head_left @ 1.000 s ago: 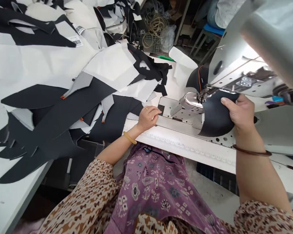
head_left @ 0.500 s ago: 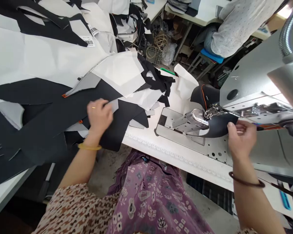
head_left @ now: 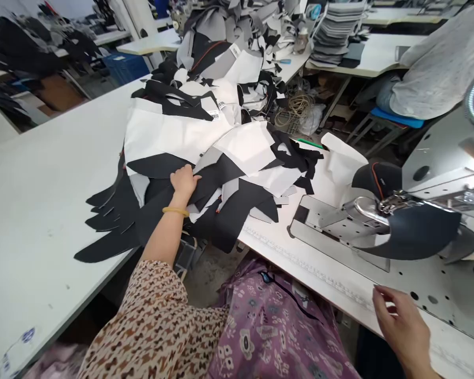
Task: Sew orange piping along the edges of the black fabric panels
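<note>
"Left hand?"
"I've got it on black pieces, left of the machine. Gripping? I can't tell."
"Right hand?"
"This side of the machine, loosely curled, part-open, empty!"
"And the panel?"
"At the machine, apart from both hands!"

Apron: purple, pale-and-grey floral print. Sleeve: cream, small brown-and-black repeat, as I read it over my feed. Bangle: plain yellow. Cut pieces: black, grey among them. Panels: white. Workpiece at sewing machine: black, curved orange line. Sewing machine: whitish, silver metalwork. Stool seat: I log blue.
</note>
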The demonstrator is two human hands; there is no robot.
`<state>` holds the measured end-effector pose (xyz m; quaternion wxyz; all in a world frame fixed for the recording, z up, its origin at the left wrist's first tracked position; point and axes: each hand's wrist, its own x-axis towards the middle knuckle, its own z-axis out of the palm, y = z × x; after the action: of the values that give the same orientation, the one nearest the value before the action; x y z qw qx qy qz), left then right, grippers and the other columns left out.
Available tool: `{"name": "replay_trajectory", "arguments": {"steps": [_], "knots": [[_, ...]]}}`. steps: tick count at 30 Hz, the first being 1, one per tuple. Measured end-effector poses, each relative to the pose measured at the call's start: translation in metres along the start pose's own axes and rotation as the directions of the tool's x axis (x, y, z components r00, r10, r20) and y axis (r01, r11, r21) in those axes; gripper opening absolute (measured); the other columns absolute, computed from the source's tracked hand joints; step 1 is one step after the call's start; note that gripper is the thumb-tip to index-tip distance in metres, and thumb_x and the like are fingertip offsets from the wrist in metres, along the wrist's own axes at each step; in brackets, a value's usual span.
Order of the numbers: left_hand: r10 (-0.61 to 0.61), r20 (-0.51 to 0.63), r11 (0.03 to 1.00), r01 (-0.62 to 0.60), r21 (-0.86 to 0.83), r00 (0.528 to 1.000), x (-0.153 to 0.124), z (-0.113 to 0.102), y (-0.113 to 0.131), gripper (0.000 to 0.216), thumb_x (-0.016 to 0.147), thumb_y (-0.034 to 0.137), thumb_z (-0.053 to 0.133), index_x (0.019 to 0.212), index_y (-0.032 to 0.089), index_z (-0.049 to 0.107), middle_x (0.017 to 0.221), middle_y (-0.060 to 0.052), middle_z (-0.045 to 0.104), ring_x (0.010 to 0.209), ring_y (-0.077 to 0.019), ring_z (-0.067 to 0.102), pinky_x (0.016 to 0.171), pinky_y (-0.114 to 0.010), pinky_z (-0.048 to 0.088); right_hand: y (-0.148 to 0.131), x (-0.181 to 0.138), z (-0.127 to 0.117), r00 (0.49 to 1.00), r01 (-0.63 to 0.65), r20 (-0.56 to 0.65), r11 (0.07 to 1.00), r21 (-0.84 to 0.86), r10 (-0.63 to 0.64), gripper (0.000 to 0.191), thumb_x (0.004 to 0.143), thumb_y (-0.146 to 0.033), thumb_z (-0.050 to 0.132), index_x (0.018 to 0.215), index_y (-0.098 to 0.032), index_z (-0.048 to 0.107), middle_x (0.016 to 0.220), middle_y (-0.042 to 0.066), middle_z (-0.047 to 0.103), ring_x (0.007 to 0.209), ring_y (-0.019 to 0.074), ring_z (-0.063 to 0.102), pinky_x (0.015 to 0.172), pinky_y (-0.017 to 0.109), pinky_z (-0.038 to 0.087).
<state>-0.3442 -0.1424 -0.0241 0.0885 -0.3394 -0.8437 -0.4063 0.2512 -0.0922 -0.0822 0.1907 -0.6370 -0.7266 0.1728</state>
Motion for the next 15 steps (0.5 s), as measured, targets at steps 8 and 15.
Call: {"name": "replay_trajectory", "arguments": {"steps": [8, 15], "knots": [[-0.037, 0.287, 0.784, 0.206, -0.585, 0.957, -0.084, -0.004, 0.134, 0.032, 0.079, 0.054, 0.052, 0.080, 0.022, 0.052, 0.076, -0.002, 0.061, 0.068, -0.0131, 0.056, 0.067, -0.030, 0.047, -0.070, -0.016, 0.030, 0.852, -0.366, 0.524, 0.734, 0.573, 0.016, 0.045, 0.071, -0.065, 0.054, 0.101, -0.032, 0.058, 0.114, 0.006, 0.061, 0.107, 0.0240, 0.058, 0.091, 0.040, 0.049], [0.434, 0.872, 0.568, 0.682, -0.461, 0.227, -0.293, 0.012, 0.196, 0.045, 0.051, 0.030, 0.083, 0.090, 0.018, 0.065, 0.093, -0.006, 0.069, 0.103, -0.0235, 0.059, 0.101, -0.035, 0.042, -0.097, 0.002, 0.008, 0.689, -0.654, 0.724, 0.393, 0.646, -0.044, 0.064, 0.060, -0.053, 0.072, 0.111, -0.018, 0.057, 0.112, 0.010, 0.064, 0.089, 0.0194, 0.064, 0.081, 0.029, 0.052]]}}
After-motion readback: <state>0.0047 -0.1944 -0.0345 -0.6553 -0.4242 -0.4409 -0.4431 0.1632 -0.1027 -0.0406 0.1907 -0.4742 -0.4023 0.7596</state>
